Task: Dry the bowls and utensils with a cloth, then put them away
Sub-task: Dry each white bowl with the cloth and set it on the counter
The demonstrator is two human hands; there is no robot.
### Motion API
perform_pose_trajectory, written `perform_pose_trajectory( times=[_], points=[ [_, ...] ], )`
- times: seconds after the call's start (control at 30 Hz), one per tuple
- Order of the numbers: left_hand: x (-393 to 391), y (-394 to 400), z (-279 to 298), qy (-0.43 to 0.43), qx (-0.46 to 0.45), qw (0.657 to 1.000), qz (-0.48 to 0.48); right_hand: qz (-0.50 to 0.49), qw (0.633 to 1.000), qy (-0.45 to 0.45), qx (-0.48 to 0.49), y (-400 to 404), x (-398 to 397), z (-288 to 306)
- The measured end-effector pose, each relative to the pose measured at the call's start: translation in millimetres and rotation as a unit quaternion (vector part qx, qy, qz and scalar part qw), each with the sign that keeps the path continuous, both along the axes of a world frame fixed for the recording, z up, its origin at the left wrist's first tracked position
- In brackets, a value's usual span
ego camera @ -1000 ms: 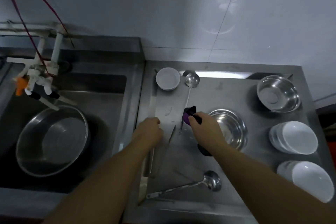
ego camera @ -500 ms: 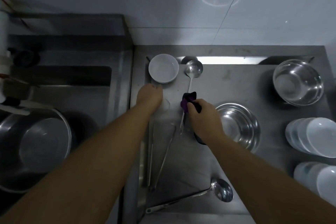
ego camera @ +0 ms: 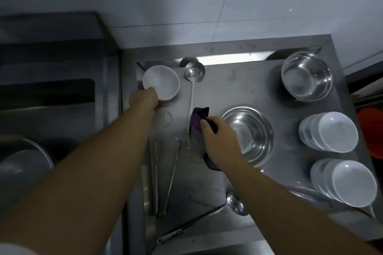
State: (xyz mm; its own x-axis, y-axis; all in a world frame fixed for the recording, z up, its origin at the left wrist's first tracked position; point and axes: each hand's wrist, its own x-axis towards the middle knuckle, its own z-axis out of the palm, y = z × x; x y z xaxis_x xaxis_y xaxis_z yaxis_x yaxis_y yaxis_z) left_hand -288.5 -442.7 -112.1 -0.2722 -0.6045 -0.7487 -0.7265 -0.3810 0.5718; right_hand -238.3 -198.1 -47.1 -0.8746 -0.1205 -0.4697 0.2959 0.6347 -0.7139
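A small white bowl (ego camera: 162,82) sits at the back left of the steel counter (ego camera: 244,80). My left hand (ego camera: 144,98) touches its near rim, fingers curled on the edge. My right hand (ego camera: 219,137) is closed on a purple and black cloth (ego camera: 198,119) in the middle of the counter. A steel ladle (ego camera: 193,80) lies beside the bowl, its handle running down next to the cloth. Metal tongs (ego camera: 165,176) lie below, and a second ladle (ego camera: 234,205) rests near the front edge.
A steel bowl (ego camera: 251,132) sits just right of my right hand, another steel bowl (ego camera: 306,75) at the back right. Two stacks of white bowls (ego camera: 331,130) (ego camera: 348,184) line the right side. A sink with a large steel basin (ego camera: 24,163) lies left.
My left hand has moved away from the tongs, forward to the white bowl's rim. The right hand with the cloth has stayed by the ladle handle. The camera has shifted right.
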Motion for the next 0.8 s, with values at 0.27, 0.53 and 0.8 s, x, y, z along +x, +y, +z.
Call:
perform_pose_trajectory(
  times=[0.27, 0.53, 0.8],
  points=[
    [71.2, 18.1, 44.5, 0.063, 0.053, 0.996, -0.021, -0.112, 0.983, -0.073, -0.126, 27.1, 16.4, 46.0],
    [139.4, 84.2, 131.5, 0.169, 0.156, 0.973, -0.018, -0.135, 0.933, -0.107, -0.317, 39.4, 32.8, 124.2],
    [183.0, 166.3, 245.2, 0.341, 0.230, 0.911, -0.028, 0.186, 0.943, 0.212, -0.179, 71.5, 54.6, 210.0]
  ],
)
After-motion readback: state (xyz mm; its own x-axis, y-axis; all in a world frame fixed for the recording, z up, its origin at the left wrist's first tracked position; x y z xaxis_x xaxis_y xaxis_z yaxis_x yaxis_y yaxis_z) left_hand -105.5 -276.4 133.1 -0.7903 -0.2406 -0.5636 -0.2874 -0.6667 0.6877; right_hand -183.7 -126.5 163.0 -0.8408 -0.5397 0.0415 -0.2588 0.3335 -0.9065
